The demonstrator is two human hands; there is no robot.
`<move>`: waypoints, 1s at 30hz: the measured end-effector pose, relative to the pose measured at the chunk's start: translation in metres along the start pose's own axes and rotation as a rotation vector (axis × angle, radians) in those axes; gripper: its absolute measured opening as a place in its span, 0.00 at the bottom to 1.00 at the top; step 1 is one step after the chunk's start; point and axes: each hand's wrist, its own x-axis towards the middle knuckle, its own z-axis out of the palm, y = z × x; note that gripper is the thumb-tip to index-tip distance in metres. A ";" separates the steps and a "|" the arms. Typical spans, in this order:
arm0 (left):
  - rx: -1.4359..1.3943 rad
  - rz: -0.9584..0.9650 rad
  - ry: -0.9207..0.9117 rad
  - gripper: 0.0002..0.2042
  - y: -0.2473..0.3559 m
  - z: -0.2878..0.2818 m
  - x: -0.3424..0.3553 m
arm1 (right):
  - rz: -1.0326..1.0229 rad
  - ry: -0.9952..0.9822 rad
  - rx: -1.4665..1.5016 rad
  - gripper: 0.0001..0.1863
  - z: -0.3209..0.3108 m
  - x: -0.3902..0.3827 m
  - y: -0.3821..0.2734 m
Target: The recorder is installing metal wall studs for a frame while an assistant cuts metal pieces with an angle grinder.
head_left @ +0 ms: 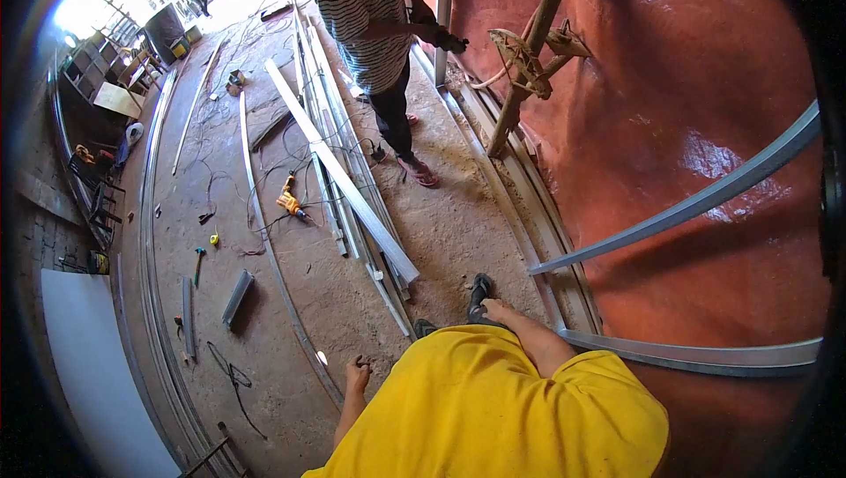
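Observation:
My left hand (358, 375) hangs low over the dusty floor to the left of my yellow shirt, fingers curled together. Whether it holds anything is too small to make out. Beside it, a long thin metal strip (280, 271) lies on the ground. My right hand (500, 310) is down by my lower leg, just above a dark sandal (480, 287); its fingers are too indistinct to read. To its right, a metal channel (544, 295) runs along the floor, with a curved-looking metal stud (687, 219) meeting it.
A person (361, 29) in a striped top stands ahead, holding a dark object. Long metal profiles (344, 170) lie piled mid-floor. An orange drill (289, 200), cables, a hammer (198, 266) and a short channel piece (237, 298) lie leftward. A wooden post (533, 55) leans before red sheeting (670, 125).

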 end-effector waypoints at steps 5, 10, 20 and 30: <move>0.005 -0.020 -0.002 0.25 0.017 0.000 -0.008 | 0.023 -0.010 0.012 0.23 -0.014 -0.016 -0.016; 0.005 -0.028 0.008 0.26 0.020 0.000 -0.011 | -0.038 0.005 0.038 0.23 -0.009 -0.014 -0.009; -0.007 0.038 0.026 0.26 -0.032 0.011 0.016 | -0.026 -0.031 0.063 0.26 -0.008 -0.013 -0.004; 0.011 0.043 0.059 0.24 -0.058 0.014 0.012 | -0.109 0.028 0.045 0.28 -0.003 0.001 0.007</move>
